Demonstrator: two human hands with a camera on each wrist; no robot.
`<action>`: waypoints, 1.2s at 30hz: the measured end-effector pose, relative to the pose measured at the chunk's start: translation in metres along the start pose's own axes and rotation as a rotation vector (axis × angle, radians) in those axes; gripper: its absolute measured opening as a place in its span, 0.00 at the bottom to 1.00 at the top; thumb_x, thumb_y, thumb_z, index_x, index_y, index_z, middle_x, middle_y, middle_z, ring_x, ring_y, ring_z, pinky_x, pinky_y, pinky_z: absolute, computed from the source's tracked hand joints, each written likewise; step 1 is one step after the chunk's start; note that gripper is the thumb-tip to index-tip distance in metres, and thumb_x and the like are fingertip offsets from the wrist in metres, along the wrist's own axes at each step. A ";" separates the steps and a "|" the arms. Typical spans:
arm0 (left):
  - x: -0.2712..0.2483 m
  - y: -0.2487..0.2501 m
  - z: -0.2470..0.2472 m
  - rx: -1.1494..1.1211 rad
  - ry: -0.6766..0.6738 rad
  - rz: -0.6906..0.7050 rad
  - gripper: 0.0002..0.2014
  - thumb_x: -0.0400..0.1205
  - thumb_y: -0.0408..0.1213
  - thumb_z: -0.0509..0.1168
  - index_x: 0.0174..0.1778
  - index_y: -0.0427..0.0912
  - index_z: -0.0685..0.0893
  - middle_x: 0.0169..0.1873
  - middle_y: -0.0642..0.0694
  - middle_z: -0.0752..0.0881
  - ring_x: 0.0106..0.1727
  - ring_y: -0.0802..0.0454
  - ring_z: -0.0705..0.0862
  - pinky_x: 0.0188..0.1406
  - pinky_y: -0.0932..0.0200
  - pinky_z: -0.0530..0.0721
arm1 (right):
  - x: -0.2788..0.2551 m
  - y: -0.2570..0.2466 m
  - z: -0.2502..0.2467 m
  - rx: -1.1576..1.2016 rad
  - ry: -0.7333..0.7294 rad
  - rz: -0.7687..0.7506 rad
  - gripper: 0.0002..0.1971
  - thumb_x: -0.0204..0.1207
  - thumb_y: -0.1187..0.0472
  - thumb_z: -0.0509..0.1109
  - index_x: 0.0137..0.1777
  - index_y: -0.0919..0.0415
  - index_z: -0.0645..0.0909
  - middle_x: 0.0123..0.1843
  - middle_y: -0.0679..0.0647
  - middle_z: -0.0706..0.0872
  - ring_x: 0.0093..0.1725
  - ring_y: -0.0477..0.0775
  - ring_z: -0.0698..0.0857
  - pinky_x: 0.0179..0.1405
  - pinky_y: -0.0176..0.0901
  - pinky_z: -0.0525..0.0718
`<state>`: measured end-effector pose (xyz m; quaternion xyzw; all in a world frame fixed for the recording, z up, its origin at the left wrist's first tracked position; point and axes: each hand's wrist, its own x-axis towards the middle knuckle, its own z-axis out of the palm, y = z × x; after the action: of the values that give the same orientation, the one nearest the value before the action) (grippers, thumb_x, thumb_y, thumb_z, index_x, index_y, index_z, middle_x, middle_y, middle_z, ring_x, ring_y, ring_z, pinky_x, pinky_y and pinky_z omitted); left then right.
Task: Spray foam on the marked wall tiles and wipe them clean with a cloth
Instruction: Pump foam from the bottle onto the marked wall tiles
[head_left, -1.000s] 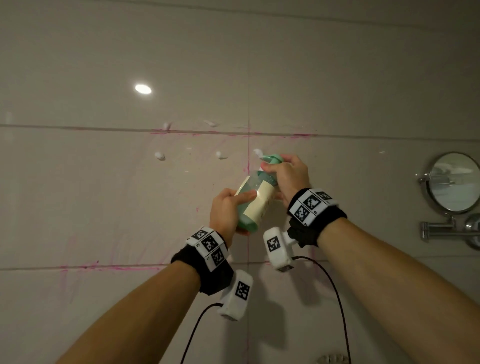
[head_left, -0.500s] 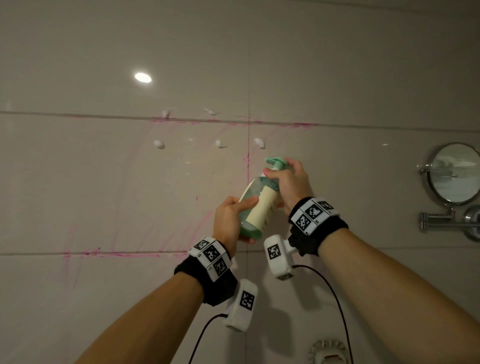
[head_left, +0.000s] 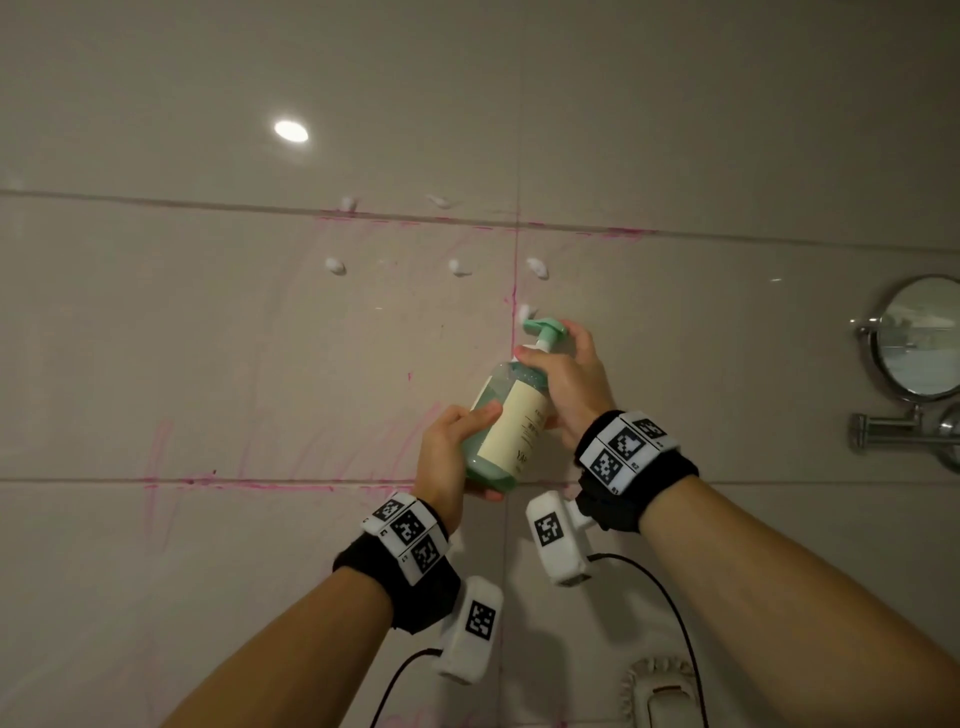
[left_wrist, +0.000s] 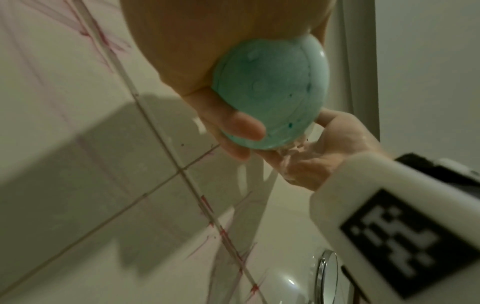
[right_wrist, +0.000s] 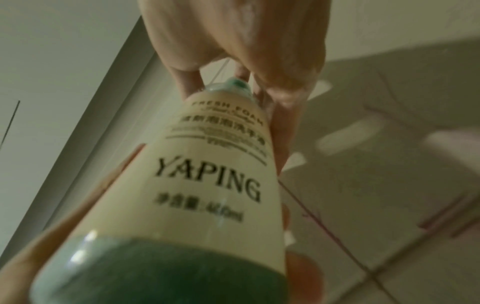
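A green foam pump bottle (head_left: 511, 421) with a cream label is held tilted against the beige wall tiles (head_left: 260, 338), which carry pink marker lines and scribbles. My left hand (head_left: 452, 452) grips the bottle's lower body and base (left_wrist: 272, 92). My right hand (head_left: 566, 379) wraps the bottle's neck, fingers over the pump head (head_left: 543, 328). The label (right_wrist: 215, 164) reads YAPING. Several small white foam dabs (head_left: 335, 266) dot the tiles, one right at the nozzle (head_left: 525, 312). No cloth is in view.
A round chrome mirror (head_left: 919, 338) on a swing arm is mounted on the wall at the right. A white fixture (head_left: 660, 691) sits at the bottom edge, below my right forearm. Cables hang from both wrist cameras.
Both hands moved the bottle down the wall along the vertical pink line. A new foam dab now sits at the nozzle, below the earlier row.
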<state>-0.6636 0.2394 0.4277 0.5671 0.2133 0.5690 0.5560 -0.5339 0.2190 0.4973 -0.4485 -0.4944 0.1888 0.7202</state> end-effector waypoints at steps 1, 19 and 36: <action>-0.001 -0.004 -0.002 0.003 -0.008 -0.009 0.40 0.61 0.59 0.74 0.59 0.30 0.78 0.42 0.32 0.87 0.34 0.34 0.87 0.20 0.59 0.78 | -0.002 0.002 0.000 -0.005 -0.005 0.003 0.22 0.54 0.46 0.81 0.47 0.25 0.80 0.51 0.50 0.92 0.44 0.60 0.94 0.45 0.72 0.92; -0.027 -0.030 -0.009 0.055 0.065 -0.037 0.17 0.75 0.40 0.75 0.54 0.35 0.79 0.36 0.38 0.88 0.31 0.38 0.87 0.18 0.58 0.78 | -0.030 0.024 -0.010 0.056 0.003 0.113 0.22 0.64 0.62 0.82 0.56 0.47 0.81 0.55 0.57 0.90 0.45 0.63 0.93 0.42 0.73 0.91; -0.045 -0.051 -0.003 0.068 0.047 -0.097 0.21 0.72 0.44 0.76 0.53 0.35 0.79 0.38 0.35 0.88 0.30 0.35 0.87 0.19 0.56 0.79 | -0.048 0.048 -0.030 0.041 0.039 0.114 0.24 0.70 0.61 0.81 0.64 0.46 0.79 0.55 0.54 0.90 0.43 0.58 0.94 0.42 0.65 0.93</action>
<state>-0.6575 0.2162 0.3639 0.5611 0.2728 0.5471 0.5581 -0.5205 0.1966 0.4285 -0.4645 -0.4501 0.2310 0.7269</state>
